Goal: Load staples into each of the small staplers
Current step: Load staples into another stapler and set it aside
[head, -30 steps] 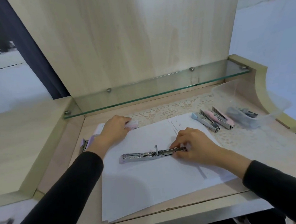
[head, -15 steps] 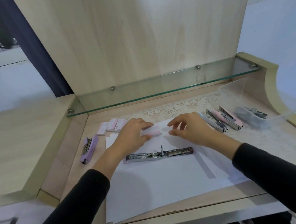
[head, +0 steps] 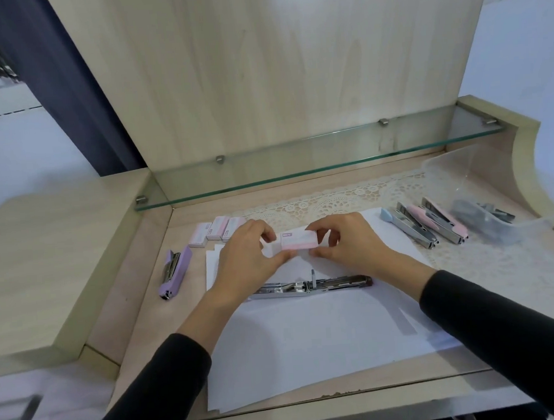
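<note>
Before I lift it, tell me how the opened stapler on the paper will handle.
The opened stapler is probably stiff along each arm, since it looks like metal, but it lies unfolded flat, so it may flop at the hinge if lifted by one end. Its shiny surface could be slippery. It lies flat on the paper, so it seems unlikely to roll.

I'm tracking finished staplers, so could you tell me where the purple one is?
The purple stapler lies on the desk's left side, left of the paper and just in front of the three staple boxes.
</note>
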A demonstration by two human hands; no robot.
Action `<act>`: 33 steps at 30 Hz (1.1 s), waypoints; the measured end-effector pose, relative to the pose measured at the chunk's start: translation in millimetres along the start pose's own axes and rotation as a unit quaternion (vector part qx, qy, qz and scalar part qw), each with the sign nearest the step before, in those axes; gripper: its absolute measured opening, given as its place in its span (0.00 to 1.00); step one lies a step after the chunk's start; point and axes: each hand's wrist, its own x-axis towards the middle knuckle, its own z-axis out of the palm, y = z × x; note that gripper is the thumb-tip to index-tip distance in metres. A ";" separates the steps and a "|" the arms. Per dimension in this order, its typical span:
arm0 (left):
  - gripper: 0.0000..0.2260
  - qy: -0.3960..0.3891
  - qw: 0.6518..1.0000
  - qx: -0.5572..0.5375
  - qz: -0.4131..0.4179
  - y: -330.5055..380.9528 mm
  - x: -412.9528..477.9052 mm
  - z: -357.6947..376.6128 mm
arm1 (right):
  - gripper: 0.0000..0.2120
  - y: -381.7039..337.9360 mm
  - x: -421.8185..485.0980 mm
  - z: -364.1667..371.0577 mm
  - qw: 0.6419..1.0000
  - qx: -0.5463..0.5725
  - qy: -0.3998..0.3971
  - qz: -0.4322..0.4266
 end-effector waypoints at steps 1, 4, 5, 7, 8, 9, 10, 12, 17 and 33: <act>0.13 -0.008 1.000 -0.004 -0.001 0.2 -0.6 -0.3 | 0.13 -0.2 0.0 0.6 1.000 0.000 0.000 0.001; 0.10 -0.025 0.998 -0.048 -0.021 -0.3 -1.6 1.3 | 0.13 -1.2 0.1 2.1 1.000 0.002 0.000 0.006; 0.10 -0.022 0.997 -0.063 -0.034 -0.6 -1.9 2.1 | 0.14 -1.4 0.4 2.5 1.000 0.002 -0.001 0.007; 0.09 -0.018 0.995 -0.085 -0.055 0.3 -2.4 3.2 | 0.14 -1.6 1.2 3.5 1.000 -0.004 -0.004 0.005; 0.09 -0.017 0.994 -0.093 -0.061 1.2 -2.8 3.4 | 0.15 -1.8 1.7 3.8 1.000 -0.008 -0.005 0.005; 0.09 -0.017 0.993 -0.099 -0.066 1.8 -3.2 3.3 | 0.16 -1.9 2.0 3.9 1.000 -0.011 -0.006 0.005; 0.08 -0.020 0.992 -0.105 -0.069 2.2 -3.3 2.9 | 0.17 -2.2 2.2 3.7 1.000 -0.014 -0.007 0.005; 0.09 -0.031 0.992 -0.101 -0.067 1.5 -3.4 2.1 | 0.18 -2.8 2.2 2.5 1.000 -0.020 -0.011 0.005; 0.22 -0.050 0.997 -0.058 -0.001 1.2 -0.2 -0.9 | 0.20 -5.3 2.7 2.0 1.000 -0.015 -0.015 0.003; 0.17 -0.053 0.997 -0.009 0.055 0.6 -1.5 3.6 | 0.18 -5.5 1.0 -2.1 1.000 -0.011 -0.022 -0.014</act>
